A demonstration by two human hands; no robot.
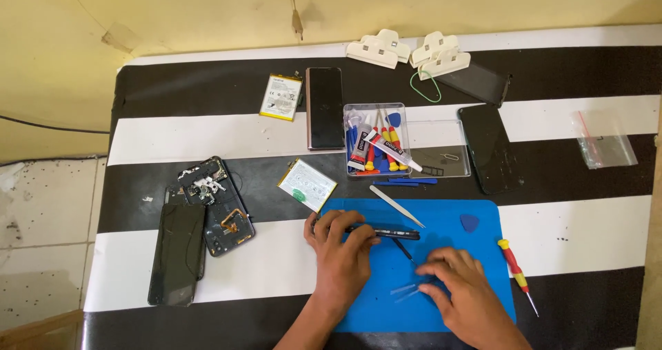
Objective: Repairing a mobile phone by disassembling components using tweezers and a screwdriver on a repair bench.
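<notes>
My left hand (341,250) rests on the blue work mat (455,215), its fingers closed over a dark phone frame (393,234) standing on its edge. My right hand (462,281) lies lower right on the mat, fingertips on thin clear strips (405,291). A slim dark tool (405,251) lies between the two hands. Silver tweezers (398,206) and a blue triangular pick (469,222) lie on the mat above.
A clear box of tools (376,140), two batteries (281,96) (307,184), a whole phone (325,107), opened phone parts (214,202), a dark screen panel (178,253), black panels (489,146), white clamps (378,49), a red-yellow screwdriver (514,267) and a plastic bag (605,141) sit on the striped table.
</notes>
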